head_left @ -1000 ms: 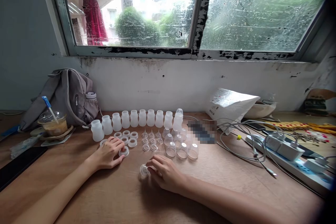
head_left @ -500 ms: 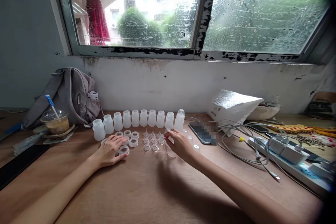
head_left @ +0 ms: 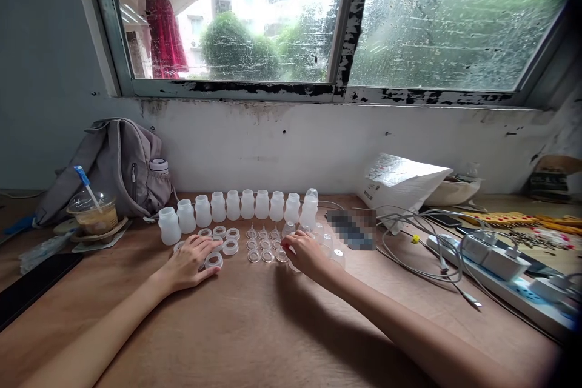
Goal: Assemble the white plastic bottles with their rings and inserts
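With the left hand (head_left: 191, 264) resting flat by a white ring (head_left: 213, 260) and the right hand's (head_left: 305, 253) grip pinching a clear teat (head_left: 282, 254) on the counter (head_left: 254, 327), a careless sweep could scatter the neighbouring domes (head_left: 334, 254).

Daylight enters through the rain-streaked window (head_left: 318, 18) at the back and is blown out to white in the middle pane, while the wall beneath it stays evenly lit. The wooden surface (head_left: 254, 327) is moderately bright, with soft shadows falling toward the camera under both forearms and beside the right hand (head_left: 305, 254). The wide lens bends the window frame and stretches the picture at its edges, and the far right corners darken to a vignette. A small patch right of the white bottles (head_left: 231, 206) is pixelated. Focus is otherwise fairly sharp, with slight softness at the sides.
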`<state>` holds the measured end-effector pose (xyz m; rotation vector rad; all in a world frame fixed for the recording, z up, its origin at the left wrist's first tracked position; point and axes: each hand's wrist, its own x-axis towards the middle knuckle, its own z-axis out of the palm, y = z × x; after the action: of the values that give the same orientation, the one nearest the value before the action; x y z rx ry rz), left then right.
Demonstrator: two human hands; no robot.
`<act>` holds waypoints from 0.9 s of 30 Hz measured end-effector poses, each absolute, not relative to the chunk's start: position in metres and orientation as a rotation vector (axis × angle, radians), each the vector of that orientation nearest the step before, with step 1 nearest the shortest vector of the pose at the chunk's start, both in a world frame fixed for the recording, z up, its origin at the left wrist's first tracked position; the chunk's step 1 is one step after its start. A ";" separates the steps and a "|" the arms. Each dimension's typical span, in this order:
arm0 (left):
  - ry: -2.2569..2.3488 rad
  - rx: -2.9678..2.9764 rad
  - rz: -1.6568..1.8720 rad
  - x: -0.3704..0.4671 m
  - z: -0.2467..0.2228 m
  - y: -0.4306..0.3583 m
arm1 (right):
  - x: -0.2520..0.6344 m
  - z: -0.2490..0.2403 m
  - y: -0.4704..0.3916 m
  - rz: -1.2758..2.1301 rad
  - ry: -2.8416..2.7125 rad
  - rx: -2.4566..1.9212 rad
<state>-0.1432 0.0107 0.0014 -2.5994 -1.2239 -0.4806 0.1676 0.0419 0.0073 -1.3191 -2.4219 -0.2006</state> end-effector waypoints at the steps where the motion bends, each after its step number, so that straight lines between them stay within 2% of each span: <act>1: -1.222 -2.598 -0.478 -0.143 0.002 0.011 | 0.168 0.006 0.042 -0.206 -2.424 -1.320; 16: -1.215 -2.583 -0.468 -0.140 0.004 0.009 | 0.168 -0.004 0.049 -0.228 -2.403 -1.353; 27: -1.205 -2.549 -0.493 -0.141 -0.001 0.012 | 0.168 0.002 0.046 -0.081 -2.379 -1.357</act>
<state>-0.1410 0.0117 -0.0008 -2.5492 -1.2050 -0.4933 0.1679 0.0458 0.0023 -1.3570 -2.3792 -0.0807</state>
